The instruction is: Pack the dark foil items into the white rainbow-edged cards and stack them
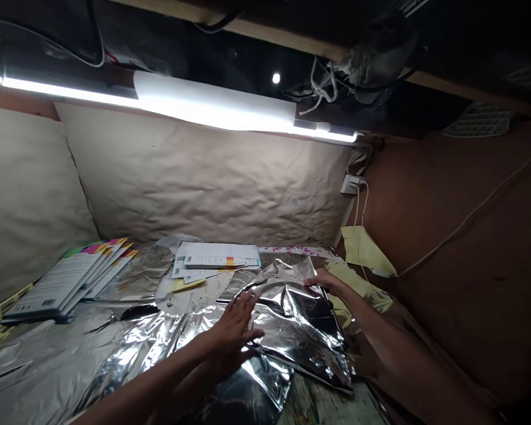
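A shiny silver foil sheet or bag [292,321] lies in front of me, creased and reflecting the light. My right hand [326,281] is closed on its upper right edge. My left hand [241,324] is at its left side with the fingers stretched out and the thumb apart; it holds nothing, and whether the palm presses on the foil I cannot tell. More silver foil [146,342] spreads under and left of my left arm. Beyond my hands sits a small pile of printed booklets [216,260], its lower ones askew.
A fanned stack of booklets [66,277] with colourful edges rests at the left, by a yellow plastic basket rim [0,321]. Yellow torn sheets [367,251] are at the right wall. A tube light [71,94] and wooden beam [248,26] hang overhead; cables run from a socket [351,184].
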`<state>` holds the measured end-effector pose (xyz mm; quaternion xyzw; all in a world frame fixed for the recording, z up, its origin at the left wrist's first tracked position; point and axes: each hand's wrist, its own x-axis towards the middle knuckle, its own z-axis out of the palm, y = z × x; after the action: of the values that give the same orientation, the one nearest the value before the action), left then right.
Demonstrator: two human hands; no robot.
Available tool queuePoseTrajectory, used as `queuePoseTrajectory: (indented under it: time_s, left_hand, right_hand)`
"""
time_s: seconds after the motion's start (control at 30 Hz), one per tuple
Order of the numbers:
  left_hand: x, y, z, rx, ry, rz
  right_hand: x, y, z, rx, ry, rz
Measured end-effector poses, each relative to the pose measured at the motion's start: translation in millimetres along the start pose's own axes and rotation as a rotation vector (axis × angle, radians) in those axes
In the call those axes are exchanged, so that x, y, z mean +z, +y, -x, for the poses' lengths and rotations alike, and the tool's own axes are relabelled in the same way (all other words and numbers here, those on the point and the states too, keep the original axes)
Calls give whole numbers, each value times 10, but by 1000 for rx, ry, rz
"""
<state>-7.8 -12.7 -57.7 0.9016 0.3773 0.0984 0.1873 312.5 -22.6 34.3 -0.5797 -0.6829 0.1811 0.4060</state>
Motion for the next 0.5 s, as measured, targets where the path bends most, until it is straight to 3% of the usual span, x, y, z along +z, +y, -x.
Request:
queuePoseTrajectory:
  time_s: [0.07, 0.2, 0.27, 0.37, 0.5]
  left_hand:
    - [-113, -68, -74, -56, 128, 132]
    - [-493, -151, -324, -140, 368, 609]
    - [-758, -143, -455, -116, 399, 757]
    - [-1221, -73, -526, -24, 395, 809]
    - [-1677, 99, -167, 53, 492, 744]
  right_hand:
    - [113, 3, -258, 123, -115, 12]
    - [238, -112, -488, 140, -199, -35]
    - [202, -279, -538, 82, -191, -85]
    - [13, -638, -563, -27, -144, -146]
    - [-237, -1052, -249, -314, 42, -84]
